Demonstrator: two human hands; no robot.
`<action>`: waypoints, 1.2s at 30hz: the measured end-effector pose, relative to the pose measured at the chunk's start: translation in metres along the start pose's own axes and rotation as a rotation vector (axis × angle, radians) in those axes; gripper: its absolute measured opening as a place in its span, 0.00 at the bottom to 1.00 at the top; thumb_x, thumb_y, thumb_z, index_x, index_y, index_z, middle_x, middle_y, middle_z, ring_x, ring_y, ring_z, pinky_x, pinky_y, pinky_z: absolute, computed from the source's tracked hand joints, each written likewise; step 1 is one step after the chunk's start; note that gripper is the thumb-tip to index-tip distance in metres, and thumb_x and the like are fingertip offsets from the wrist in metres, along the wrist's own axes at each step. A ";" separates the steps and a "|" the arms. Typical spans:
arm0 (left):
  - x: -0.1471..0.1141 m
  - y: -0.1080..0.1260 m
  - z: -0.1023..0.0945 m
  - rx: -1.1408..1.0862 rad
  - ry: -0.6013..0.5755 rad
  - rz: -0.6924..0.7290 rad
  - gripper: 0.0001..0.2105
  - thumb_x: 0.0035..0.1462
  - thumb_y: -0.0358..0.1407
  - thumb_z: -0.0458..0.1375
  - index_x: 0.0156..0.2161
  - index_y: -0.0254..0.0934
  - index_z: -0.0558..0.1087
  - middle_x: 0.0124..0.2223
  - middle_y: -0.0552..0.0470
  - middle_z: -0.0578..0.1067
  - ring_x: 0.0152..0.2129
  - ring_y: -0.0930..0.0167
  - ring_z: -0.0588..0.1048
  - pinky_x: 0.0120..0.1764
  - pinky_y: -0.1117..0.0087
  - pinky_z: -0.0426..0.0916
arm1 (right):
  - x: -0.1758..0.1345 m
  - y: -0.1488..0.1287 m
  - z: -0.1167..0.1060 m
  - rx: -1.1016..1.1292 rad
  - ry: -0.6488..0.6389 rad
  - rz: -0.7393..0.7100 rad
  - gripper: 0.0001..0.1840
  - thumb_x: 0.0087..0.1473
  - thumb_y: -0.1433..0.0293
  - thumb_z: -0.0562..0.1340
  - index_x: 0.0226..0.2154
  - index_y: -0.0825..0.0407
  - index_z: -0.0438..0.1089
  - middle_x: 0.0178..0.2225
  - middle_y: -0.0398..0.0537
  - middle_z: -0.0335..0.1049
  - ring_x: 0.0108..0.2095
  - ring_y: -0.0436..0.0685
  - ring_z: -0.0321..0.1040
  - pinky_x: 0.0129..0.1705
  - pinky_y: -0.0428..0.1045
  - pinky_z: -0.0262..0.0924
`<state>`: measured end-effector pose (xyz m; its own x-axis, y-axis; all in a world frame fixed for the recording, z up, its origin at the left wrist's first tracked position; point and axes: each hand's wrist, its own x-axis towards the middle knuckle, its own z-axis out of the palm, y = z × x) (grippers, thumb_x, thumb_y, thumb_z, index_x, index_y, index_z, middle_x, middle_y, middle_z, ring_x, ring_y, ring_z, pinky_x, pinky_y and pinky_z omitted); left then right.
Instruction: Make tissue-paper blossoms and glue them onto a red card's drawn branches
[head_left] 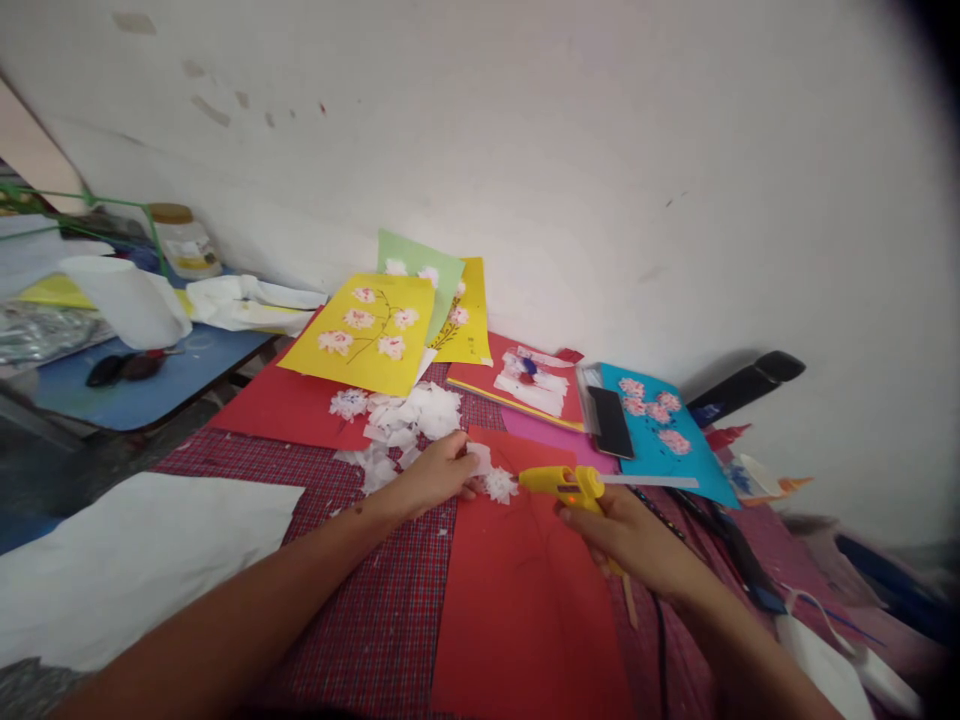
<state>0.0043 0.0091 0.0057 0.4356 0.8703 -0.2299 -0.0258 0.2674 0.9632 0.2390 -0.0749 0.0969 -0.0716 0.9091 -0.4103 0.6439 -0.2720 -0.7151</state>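
Observation:
My right hand (619,535) is wrapped round the grip of a yellow glue gun (559,482), with a pale glue stick (652,481) poking out of its back. The nozzle points left at a white paper flower (500,485) on the upper part of a red sheet (525,620). Faint dark branch lines run over that sheet. My left hand (442,470) pinches a small white paper piece (480,459) just above and left of the flower. Beyond the left hand lies a heap of torn white paper pieces (420,410).
Yellow flower sheets (367,370) lie at the back, near a red sheet with a white scrap (532,385). A phone (611,420) rests by a blue flower sheet (652,450). White paper (150,560) is front left. The gun's cord (661,650) trails down right.

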 end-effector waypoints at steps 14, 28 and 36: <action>-0.001 0.001 0.000 0.021 0.003 0.005 0.07 0.53 0.36 0.57 0.32 0.38 0.62 0.31 0.50 0.75 0.25 0.69 0.77 0.26 0.71 0.72 | 0.016 -0.005 0.008 -0.036 -0.002 0.041 0.16 0.54 0.58 0.59 0.23 0.50 0.61 0.17 0.38 0.56 0.17 0.48 0.55 0.19 0.44 0.50; -0.001 0.002 0.000 0.081 -0.002 -0.007 0.05 0.56 0.35 0.54 0.34 0.37 0.61 0.33 0.50 0.74 0.28 0.68 0.78 0.29 0.70 0.73 | 0.012 -0.004 0.004 -0.048 -0.005 0.015 0.17 0.55 0.56 0.58 0.23 0.51 0.61 0.16 0.37 0.54 0.17 0.47 0.53 0.19 0.44 0.48; 0.000 0.001 0.000 0.098 -0.017 -0.005 0.05 0.57 0.34 0.53 0.34 0.38 0.59 0.33 0.50 0.74 0.28 0.69 0.78 0.29 0.70 0.74 | 0.011 -0.006 0.006 -0.074 -0.012 0.041 0.14 0.55 0.59 0.58 0.26 0.52 0.63 0.17 0.37 0.54 0.17 0.47 0.53 0.19 0.44 0.46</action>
<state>0.0039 0.0094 0.0067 0.4508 0.8616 -0.2334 0.0645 0.2293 0.9712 0.2298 -0.0653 0.0937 -0.0530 0.8937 -0.4454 0.7008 -0.2845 -0.6541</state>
